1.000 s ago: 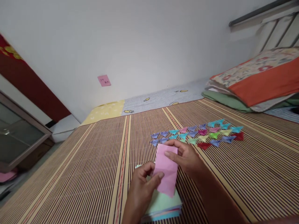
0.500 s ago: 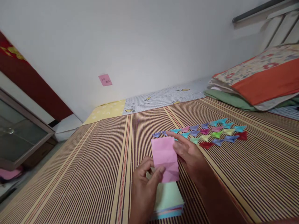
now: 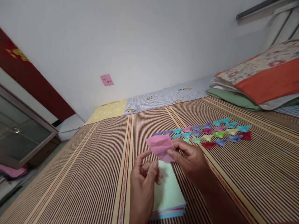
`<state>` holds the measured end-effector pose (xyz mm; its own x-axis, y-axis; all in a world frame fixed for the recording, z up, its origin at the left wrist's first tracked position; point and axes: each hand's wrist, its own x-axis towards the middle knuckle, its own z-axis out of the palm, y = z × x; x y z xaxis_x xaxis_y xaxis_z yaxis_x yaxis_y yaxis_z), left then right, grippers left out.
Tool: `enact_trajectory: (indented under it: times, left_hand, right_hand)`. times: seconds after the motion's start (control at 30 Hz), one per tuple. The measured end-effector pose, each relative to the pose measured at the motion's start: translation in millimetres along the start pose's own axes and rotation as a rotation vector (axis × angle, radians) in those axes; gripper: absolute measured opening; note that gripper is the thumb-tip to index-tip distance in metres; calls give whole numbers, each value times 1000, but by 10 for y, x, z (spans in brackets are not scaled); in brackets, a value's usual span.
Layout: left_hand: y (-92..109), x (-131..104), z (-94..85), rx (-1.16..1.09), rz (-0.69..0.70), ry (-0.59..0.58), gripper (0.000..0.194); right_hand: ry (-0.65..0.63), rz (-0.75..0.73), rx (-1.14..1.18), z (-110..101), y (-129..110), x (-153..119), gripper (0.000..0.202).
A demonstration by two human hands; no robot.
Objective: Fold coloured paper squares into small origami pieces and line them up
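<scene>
A creased pink paper (image 3: 160,145) is pinched at its right edge between the thumb and fingers of my right hand (image 3: 190,158). My left hand (image 3: 144,177) is just below and left of the paper, its fingers curled but apart, with nothing held between them. One of its fingertips is close to the paper's lower left edge; whether it touches is unclear. Beneath both hands lies a stack of coloured paper (image 3: 171,189), pale green on top, with blue and red sheets showing at its front edge.
Rows of small folded paper shapes (image 3: 220,134) in several colours lie on the striped mat (image 3: 100,168) beyond my right hand. Folded bedding (image 3: 263,77) is piled at the right. A glass-fronted cabinet (image 3: 21,127) stands at the left, and a pink note (image 3: 106,80) is on the wall.
My left thumb has come off the pink paper, and my right hand has closed on its right side. The paper is now tilted flatter and higher, uncovering more of the pale green sheet.
</scene>
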<state>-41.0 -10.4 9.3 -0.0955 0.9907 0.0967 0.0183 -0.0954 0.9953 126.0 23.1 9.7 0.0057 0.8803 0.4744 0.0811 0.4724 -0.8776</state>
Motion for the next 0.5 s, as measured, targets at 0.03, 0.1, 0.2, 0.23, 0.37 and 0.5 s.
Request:
enact_trajectory:
  times: [0.03,0.1,0.2,0.23,0.37,0.5]
  left_hand:
    - [2,-4,15,-67,-15,-50,48]
    - [-5,1,38,-134,-21,-117,41]
    - [-44,24,29,-142,-60,-162,41]
    - [-60,31,18,-142,-82,-160,44]
    - [-95,52,-14,-147,-99,-78,49]
    - [-86,68,2,-161,-72,-40,34]
  right_hand:
    - [-46,-13,-12,6,-23,-5,16]
    - [-126,5,-18,15,-54,-15,17]
    - [-125,62,13,3,-56,-20,6]
    - [-120,80,27,-9,-46,-18,11]
    - [-164,144,25,-55,3,-12,14]
    - [-197,186,41,-32,27,-36,24]
